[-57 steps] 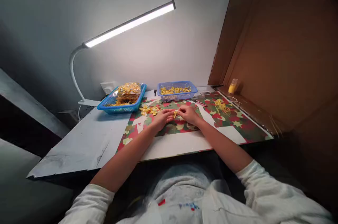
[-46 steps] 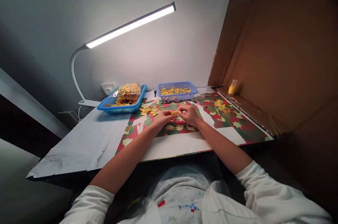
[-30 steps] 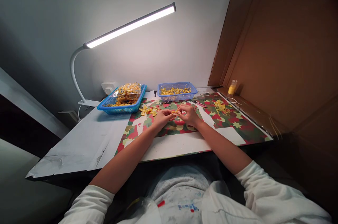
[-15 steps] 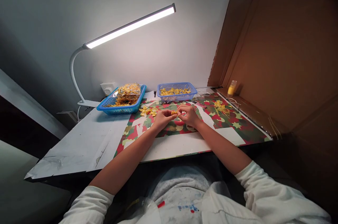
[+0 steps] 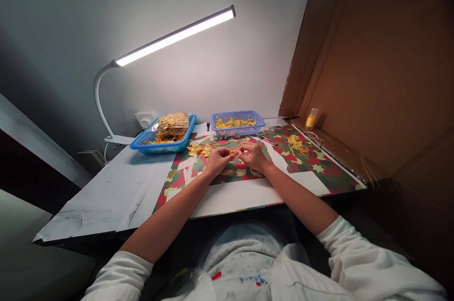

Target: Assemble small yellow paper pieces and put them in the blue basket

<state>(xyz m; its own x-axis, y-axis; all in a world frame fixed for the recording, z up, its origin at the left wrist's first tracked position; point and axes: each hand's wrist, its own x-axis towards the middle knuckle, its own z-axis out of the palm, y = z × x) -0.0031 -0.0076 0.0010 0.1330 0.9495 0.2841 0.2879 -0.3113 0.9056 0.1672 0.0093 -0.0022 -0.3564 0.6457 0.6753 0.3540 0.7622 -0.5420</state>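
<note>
Together, bare left hand [image 5: 217, 161] and right hand [image 5: 254, 155] grasp a thin yellow cord-like loop [image 5: 234, 152] between them over the red-and-green patterned worktop [image 5: 230, 176]; shaping seems under way; the next move likely needs an even grip.

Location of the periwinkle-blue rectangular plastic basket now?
Head view, just right of centre: the periwinkle-blue basket stands near the grey wall, right of the bright-blue plastic basket, beyond the left hand and right hand.

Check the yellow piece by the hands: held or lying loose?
Held: the yellow piece shows between the left hand and right hand, both pinched in on it.
</note>
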